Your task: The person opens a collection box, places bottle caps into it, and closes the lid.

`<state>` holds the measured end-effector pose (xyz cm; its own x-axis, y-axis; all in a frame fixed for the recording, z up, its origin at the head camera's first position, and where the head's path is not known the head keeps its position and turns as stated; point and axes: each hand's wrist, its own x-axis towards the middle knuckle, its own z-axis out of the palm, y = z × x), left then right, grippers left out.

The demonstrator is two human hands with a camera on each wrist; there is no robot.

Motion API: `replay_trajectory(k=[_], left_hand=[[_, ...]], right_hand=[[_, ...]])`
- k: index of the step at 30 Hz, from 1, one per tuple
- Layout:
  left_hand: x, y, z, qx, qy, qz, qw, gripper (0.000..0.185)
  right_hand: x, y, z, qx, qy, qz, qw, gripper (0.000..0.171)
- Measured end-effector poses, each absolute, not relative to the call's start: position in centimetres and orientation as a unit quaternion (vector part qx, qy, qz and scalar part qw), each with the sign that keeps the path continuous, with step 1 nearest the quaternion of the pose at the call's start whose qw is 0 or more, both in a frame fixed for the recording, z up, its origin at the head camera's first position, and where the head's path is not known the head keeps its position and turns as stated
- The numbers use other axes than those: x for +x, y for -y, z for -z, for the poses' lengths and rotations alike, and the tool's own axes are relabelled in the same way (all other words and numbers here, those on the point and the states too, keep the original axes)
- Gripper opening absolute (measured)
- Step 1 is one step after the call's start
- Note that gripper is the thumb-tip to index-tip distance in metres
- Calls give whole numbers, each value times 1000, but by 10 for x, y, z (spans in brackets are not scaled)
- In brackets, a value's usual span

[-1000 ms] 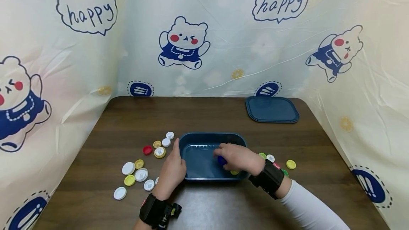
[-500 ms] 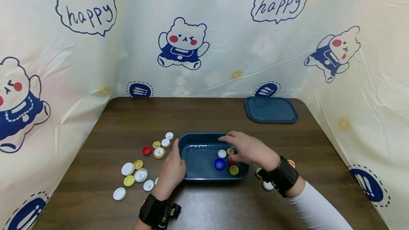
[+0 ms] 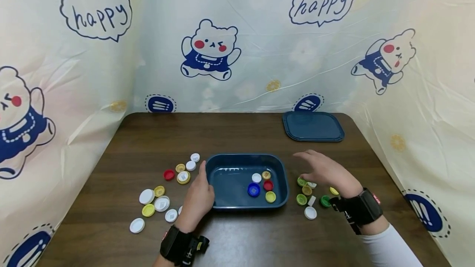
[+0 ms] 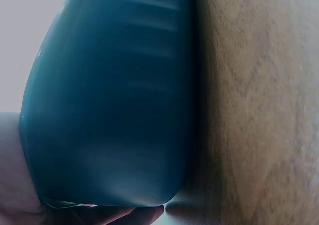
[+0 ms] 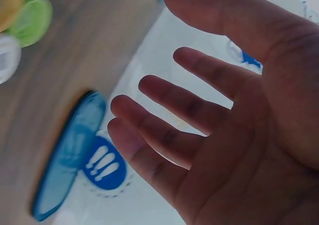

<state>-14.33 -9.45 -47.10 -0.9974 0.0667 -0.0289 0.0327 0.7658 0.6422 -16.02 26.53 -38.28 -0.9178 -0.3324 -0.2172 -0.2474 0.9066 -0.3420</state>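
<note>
A deep blue tray [image 3: 222,184] stands at the middle of the table, with several bottle caps in its right half, among them a blue cap [image 3: 254,190] and a red cap [image 3: 268,185]. My left hand [image 3: 198,197] grips its left end, the thumb side at the rim and fingers along the outer wall; the left wrist view shows the tray wall [image 4: 114,95] close up. Raised over the right-hand group of caps, my right hand [image 3: 330,172] has its fingers spread and holds nothing. Below it lie a green cap [image 3: 325,201] and a white cap [image 3: 310,213].
Many loose caps, such as a red cap [image 3: 169,175] and a white cap [image 3: 137,225], lie left of the tray, some near my left hand. A flat dark blue tray [image 3: 313,127] lies at the table's back right. A printed curtain [image 3: 259,52] hangs behind the table.
My right hand has come out of the tray and moved right, over the loose caps, leaving the blue cap in the tray. My left hand stays at the tray's left end.
</note>
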Motion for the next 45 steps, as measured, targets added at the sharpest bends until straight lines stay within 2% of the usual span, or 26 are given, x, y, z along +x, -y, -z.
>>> replay_trajectory(k=[6, 10, 21, 33, 40, 45], left_hand=[[-143, 94, 471, 27, -938, -344, 29, 71], [-142, 94, 468, 23, -937, -348, 34, 71], [-141, 94, 470, 25, -935, -353, 31, 70], [-141, 95, 469, 28, -935, -352, 25, 70], [-143, 95, 471, 21, -937, -348, 22, 71], [-143, 94, 471, 19, -937, -349, 26, 70]], right_hand=[[-149, -284, 402, -101, -961, 164, 198, 67], [-145, -294, 415, -94, -959, 159, 214, 67], [-150, -303, 434, -95, -961, 168, 200, 50], [-155, -297, 447, -96, -969, 139, 181, 48], [-158, -294, 453, -110, -971, 144, 158, 28], [-159, -295, 447, -97, -971, 146, 162, 26]])
